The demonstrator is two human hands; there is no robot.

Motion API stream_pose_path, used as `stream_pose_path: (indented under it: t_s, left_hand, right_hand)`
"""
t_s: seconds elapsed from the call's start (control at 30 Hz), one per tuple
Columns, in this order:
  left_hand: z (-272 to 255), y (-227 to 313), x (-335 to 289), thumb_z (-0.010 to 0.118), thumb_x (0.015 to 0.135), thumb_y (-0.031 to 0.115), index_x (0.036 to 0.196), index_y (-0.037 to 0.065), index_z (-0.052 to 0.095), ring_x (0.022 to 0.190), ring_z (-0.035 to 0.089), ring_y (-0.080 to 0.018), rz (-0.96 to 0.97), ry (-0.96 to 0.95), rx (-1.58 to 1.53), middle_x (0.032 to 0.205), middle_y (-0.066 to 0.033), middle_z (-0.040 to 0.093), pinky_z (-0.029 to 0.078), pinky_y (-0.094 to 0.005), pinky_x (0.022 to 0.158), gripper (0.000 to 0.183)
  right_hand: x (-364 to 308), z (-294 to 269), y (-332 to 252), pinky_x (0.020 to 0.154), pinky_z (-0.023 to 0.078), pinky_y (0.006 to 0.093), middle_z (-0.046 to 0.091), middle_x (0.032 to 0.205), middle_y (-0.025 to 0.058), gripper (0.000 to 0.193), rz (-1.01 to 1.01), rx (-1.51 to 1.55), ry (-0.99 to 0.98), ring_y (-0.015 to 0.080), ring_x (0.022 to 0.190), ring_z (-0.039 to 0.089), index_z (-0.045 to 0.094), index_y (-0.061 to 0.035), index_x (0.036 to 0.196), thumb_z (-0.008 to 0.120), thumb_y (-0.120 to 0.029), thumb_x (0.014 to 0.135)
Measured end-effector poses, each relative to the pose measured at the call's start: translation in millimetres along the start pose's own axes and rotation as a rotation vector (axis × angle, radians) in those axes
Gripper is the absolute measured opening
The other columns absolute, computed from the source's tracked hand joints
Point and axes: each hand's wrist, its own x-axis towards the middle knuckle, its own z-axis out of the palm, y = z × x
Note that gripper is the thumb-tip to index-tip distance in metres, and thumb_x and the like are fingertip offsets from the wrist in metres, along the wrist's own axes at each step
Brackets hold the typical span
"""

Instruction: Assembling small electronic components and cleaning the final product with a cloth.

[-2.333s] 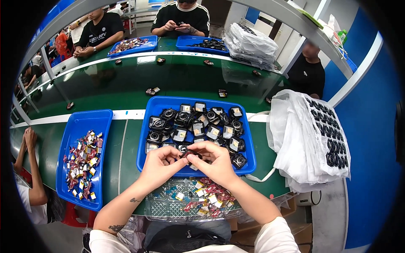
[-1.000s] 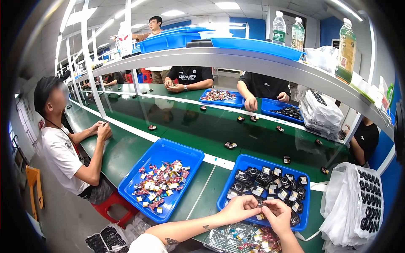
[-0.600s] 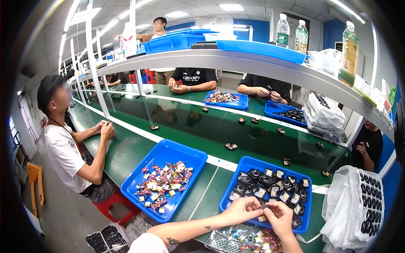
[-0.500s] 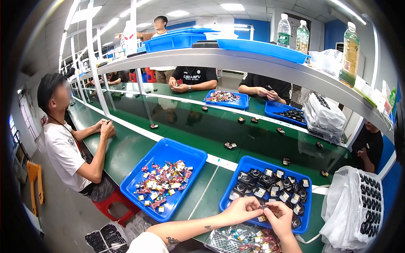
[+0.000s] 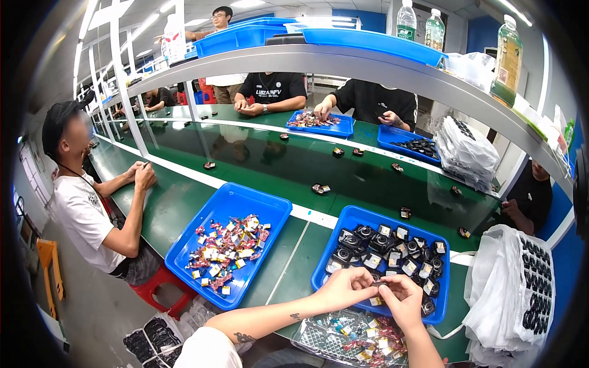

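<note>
My left hand (image 5: 345, 288) and my right hand (image 5: 402, 299) meet over the near edge of a blue tray (image 5: 316, 270). Pinched between the fingertips of both is a small dark part (image 5: 378, 284), mostly covered by the fingers, so its kind cannot be made out. That tray holds many black camera-like housings (image 5: 374, 244), several with pale square pieces on them. Below my hands lies a clear plastic tray (image 5: 319, 334) with small red boards (image 5: 386, 343) and pale and yellow pieces in it.
Left of my hands stands another blue tray (image 5: 273, 211) heaped with small red, white and yellow parts. Stacked trays of black parts in white wrapping (image 5: 500, 294) rise at right. Scattered assemblies (image 5: 320, 189) lie on the dark green belt. A shelf (image 5: 276, 60) spans overhead; a capped co-worker (image 5: 86, 208) sits left.
The whole view has shifted, so the trays and belt appear higher and slightly left. Across the belt, a person's hand has reached into a blue parts tray. My hands keep their pinch.
</note>
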Motion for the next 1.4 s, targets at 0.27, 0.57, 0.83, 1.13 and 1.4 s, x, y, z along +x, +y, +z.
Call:
stream_pose_path:
  t_s: [0.27, 0.57, 0.83, 1.13, 1.4]
  left_hand:
    - [0.1, 2.5, 0.7, 0.07, 0.08, 0.021, 0.084, 0.001, 0.062, 0.06, 0.051, -0.0021, -0.009, 0.004, 0.015, 0.073, -0.0001, 0.062, 0.042, -0.0192, 0.053, 0.022]
    - [-0.2, -0.4, 2.2, 0.07, 0.08, 0.019, 0.085, 0.001, 0.061, 0.063, 0.054, -0.0027, -0.035, -0.003, -0.001, 0.074, -0.0004, 0.062, 0.044, -0.0198, 0.056, 0.021]
    - [1.5, -0.9, -0.3, 0.07, 0.08, 0.019, 0.085, 0.001, 0.061, 0.063, 0.053, -0.0025, -0.021, -0.015, -0.011, 0.074, -0.0007, 0.062, 0.043, -0.0193, 0.056, 0.021]
    - [0.7, -4.7, 4.3, 0.07, 0.08, 0.02, 0.085, 0.0, 0.061, 0.062, 0.053, -0.0025, -0.027, -0.018, -0.02, 0.074, -0.0011, 0.062, 0.044, -0.0194, 0.056, 0.022]
    - [2.1, -4.9, 3.2, 0.069, 0.083, 0.02, 0.088, 0.002, 0.06, 0.066, 0.05, -0.0025, -0.002, -0.033, 0.004, 0.075, 0.0005, 0.061, 0.041, -0.0186, 0.058, 0.022]
  right_hand:
    - [0.0, -0.7, 0.0, 0.068, 0.052, 0.0224, 0.064, 0.091, 0.0075, 0.016, -0.006, -0.026, 0.008, 0.0122, 0.078, 0.064, 0.063, 0.0031, 0.095, 0.066, 0.0, 0.08]
    - [0.9, -0.5, 0.8, 0.066, 0.051, 0.0209, 0.063, 0.091, 0.0063, 0.015, -0.003, -0.027, 0.009, 0.0105, 0.077, 0.063, 0.063, 0.0029, 0.094, 0.066, 0.001, 0.079]
    - [-2.8, -1.2, 0.8, 0.066, 0.051, 0.021, 0.064, 0.09, 0.0063, 0.016, 0.017, -0.014, 0.015, 0.0098, 0.076, 0.063, 0.063, 0.0027, 0.094, 0.067, 0.0, 0.079]
    - [0.8, -3.1, -0.7, 0.071, 0.051, 0.0224, 0.063, 0.091, 0.0055, 0.016, 0.035, -0.06, -0.01, 0.0101, 0.079, 0.062, 0.061, 0.0023, 0.095, 0.065, 0.002, 0.08]
    - [0.0, 1.0, -3.8, 0.067, 0.05, 0.0212, 0.063, 0.086, 0.0053, 0.014, 0.025, 0.009, 0.018, 0.0104, 0.076, 0.063, 0.061, 0.0033, 0.093, 0.065, 0.002, 0.079]
